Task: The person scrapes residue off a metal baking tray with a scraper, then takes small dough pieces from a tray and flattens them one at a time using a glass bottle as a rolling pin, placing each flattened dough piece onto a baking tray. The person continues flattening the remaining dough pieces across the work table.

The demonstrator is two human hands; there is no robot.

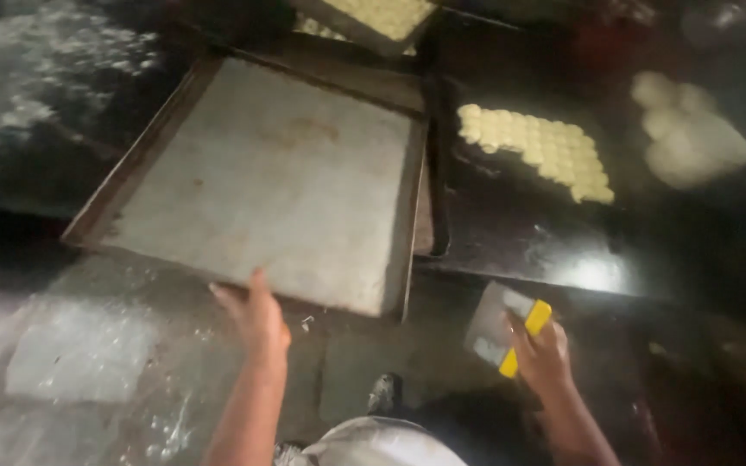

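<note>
At the centre of the frame lies a large grey baking tray [278, 177], tilted a little, its near edge resting over the dusty floor [79, 354]; the left hand [256, 315] reaches up to that near rim, fingers spread and touching the edge from below — whether it truly grips the rim I cannot tell. At the lower right the right hand [541, 349] is closed around the yellow handle of a flat metal scraper [502, 328], blade pointing up and left, held clear of everything.

To the right of the tray, in the upper right of the frame, a dark tray [520, 242] carries a patch of small pale dough pieces [541, 147] set in close rows; further right sit a few larger lumps of dough [692, 134]; along the top edge another tray of pieces [382, 17] shows only partly.

The step in hand looks like positioning the grey tray — one hand steadying it while the other keeps the tool ready; as I judge it, the next move calls for a firm hold on the rim and a level set-down, since a one-handed hold on so wide a sheet could let it tip or slide against the dark tray beside it.
</note>
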